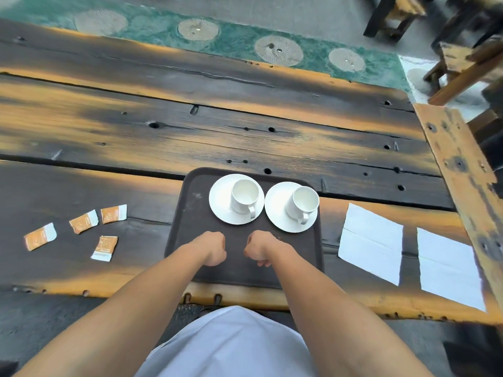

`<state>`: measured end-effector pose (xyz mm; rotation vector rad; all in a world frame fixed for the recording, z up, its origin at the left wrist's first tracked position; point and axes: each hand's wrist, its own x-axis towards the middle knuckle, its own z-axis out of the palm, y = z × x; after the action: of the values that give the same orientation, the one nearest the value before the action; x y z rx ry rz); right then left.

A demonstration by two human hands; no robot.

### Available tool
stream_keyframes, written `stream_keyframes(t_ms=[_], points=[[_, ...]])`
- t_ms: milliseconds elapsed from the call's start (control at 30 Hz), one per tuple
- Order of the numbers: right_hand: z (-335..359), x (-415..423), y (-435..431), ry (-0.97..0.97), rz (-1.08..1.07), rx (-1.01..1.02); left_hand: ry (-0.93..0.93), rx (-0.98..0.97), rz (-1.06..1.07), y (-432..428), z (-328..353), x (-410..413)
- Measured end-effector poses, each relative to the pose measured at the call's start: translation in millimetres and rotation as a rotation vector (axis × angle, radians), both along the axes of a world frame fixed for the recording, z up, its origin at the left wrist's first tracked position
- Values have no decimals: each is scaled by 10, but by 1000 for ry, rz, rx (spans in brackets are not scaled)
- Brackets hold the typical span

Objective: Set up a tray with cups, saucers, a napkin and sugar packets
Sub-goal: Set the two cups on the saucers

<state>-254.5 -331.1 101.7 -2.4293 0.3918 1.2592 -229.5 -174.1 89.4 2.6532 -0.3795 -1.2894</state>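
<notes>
A dark brown tray (190, 213) lies on the wooden table near its front edge. At its far end stand two white saucers, the left saucer (219, 202) and the right saucer (275, 210), each carrying a white cup, the left cup (245, 195) and the right cup (304, 202), with handles pointing toward me. My left hand (213, 248) and my right hand (260, 247) hover over the tray's near half, fingers curled under, holding nothing. Several orange-and-white sugar packets (84, 221) lie on the table left of the tray. Two white napkins (371, 243) (449, 265) lie to its right.
The plank table (217, 126) stretches far beyond the tray, with holes and cracks in its surface. A raised wooden board (457, 164) borders the table's right side. Wooden stools (397, 14) stand on the floor at the upper right.
</notes>
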Motion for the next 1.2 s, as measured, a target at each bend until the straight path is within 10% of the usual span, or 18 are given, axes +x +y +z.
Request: stream_keyframes(t_ms=[700,1200], points=[[-6,-938,-694,66,-335,-34,17,-31,-447,-1029,-110,-344],[-171,-1191,-2686,-13,-315,-27,-50,-44,-437,-2915,-284,-642]])
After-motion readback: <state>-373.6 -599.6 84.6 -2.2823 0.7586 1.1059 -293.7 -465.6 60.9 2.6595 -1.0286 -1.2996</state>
